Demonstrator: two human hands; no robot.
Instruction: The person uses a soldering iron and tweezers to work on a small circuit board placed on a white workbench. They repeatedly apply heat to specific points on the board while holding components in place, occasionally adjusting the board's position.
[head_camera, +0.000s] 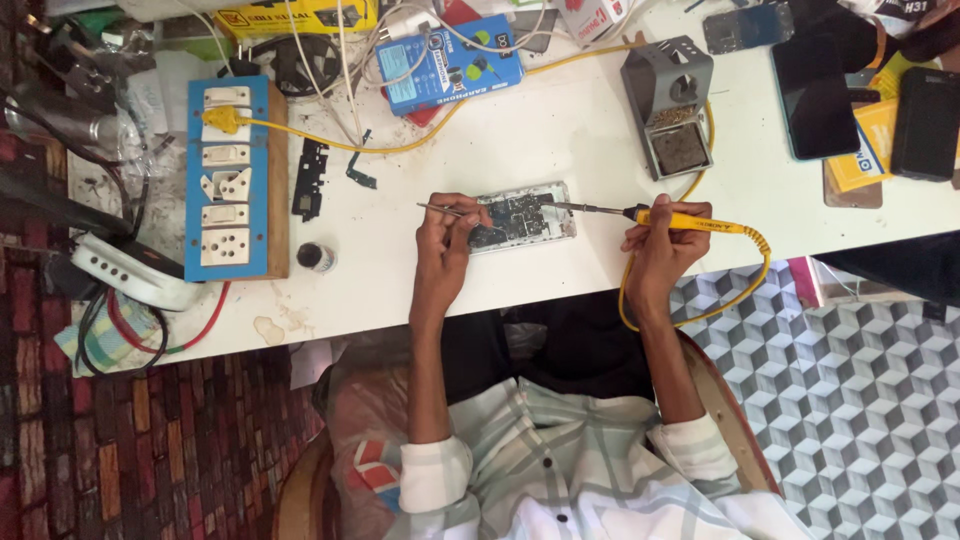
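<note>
Looked like a phone repair bench to me: soldering iron stand (668, 100), switchboard (228, 178), loose phones (812, 95) cluttered the white table (560, 130).

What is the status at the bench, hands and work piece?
Left hand grips thin metal tweezers. Right hand holds yellow-handled soldering iron, tip on opened phone's circuit board. Nothing blocking.

- Bright, even light falls from overhead on the white worktable (560, 140), which is close to washed out above the hands.
- Shadows are short and soft, pooling just below the left hand (447, 232) and right hand (662, 240).
- A faint sheen lies on the black glossy phone screen (812, 95), up and right of the grip.
- The centre is sharp; the frame's corners soften and bend slightly.
</note>
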